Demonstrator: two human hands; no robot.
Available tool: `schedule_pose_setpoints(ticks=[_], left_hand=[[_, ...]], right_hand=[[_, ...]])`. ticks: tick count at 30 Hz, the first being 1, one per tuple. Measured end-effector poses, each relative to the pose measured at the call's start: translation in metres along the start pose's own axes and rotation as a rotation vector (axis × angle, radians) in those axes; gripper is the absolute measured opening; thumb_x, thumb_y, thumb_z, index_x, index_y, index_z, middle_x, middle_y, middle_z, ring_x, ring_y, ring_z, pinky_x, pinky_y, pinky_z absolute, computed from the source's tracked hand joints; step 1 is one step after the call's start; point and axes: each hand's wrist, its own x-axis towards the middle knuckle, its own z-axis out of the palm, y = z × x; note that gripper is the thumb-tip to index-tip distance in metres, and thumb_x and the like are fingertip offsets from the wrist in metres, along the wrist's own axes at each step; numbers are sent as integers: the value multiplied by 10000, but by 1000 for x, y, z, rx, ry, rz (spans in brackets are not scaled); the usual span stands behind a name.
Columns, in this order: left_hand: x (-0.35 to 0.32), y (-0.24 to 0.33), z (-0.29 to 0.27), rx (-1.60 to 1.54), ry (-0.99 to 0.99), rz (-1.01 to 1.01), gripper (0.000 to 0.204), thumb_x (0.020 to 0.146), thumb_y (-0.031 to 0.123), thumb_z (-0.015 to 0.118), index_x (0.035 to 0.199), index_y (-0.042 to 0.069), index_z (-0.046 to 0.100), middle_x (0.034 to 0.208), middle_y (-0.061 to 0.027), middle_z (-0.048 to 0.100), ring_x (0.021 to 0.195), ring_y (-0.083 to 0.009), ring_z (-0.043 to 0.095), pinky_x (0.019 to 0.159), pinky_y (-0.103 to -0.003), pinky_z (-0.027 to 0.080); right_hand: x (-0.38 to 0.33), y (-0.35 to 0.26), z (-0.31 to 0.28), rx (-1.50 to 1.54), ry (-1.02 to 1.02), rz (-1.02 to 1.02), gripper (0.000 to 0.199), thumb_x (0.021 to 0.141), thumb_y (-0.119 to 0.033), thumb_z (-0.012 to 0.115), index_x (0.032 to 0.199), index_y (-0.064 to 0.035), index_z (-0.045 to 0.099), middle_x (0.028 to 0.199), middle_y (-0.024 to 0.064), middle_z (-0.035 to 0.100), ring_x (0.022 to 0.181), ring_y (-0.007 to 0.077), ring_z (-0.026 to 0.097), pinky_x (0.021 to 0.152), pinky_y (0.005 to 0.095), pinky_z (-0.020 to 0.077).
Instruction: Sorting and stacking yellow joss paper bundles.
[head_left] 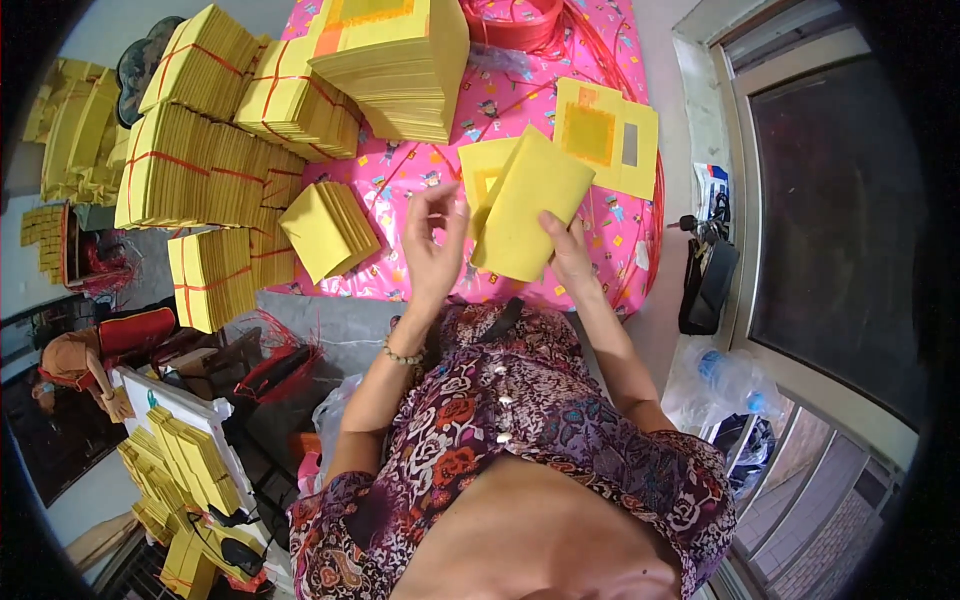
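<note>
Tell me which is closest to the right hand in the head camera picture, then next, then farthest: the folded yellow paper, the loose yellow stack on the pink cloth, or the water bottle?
1. Folded yellow paper, held in the right hand.
2. Water bottle, lower right, by the window.
3. Loose yellow stack, left, past the left hand.

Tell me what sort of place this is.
Probably a home workshop for folding and bundling paper: tied stacks of yellow paper sheets crowd a pink patterned table cover, and the right hand holds a folded yellow sheet.
</note>
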Motion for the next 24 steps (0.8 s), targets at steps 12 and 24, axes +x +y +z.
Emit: schedule_pose_setpoints(ticks=[12, 24], left_hand=[[-6, 21, 12, -417, -316, -346, 454, 994, 262, 404, 1359, 0, 342, 1260, -100, 492, 1167, -147, 455, 988, -301, 362], [-12, 19, 12, -504, -348, -206, 398, 952, 100, 487, 1313, -4, 354, 1219, -99, 523, 1113, -139, 500, 940, -283, 403]], right_hand=[[-10, -18, 21, -349, -93, -95, 474, 825, -132, 674, 1220, 11, 456, 1091, 99, 601, 972, 159, 593, 821, 297, 493], [-15, -31, 31, -312, -70, -68, 418, 836, -105, 670, 1191, 16, 487, 1064, 103, 622, 949, 152, 609, 798, 284, 506]])
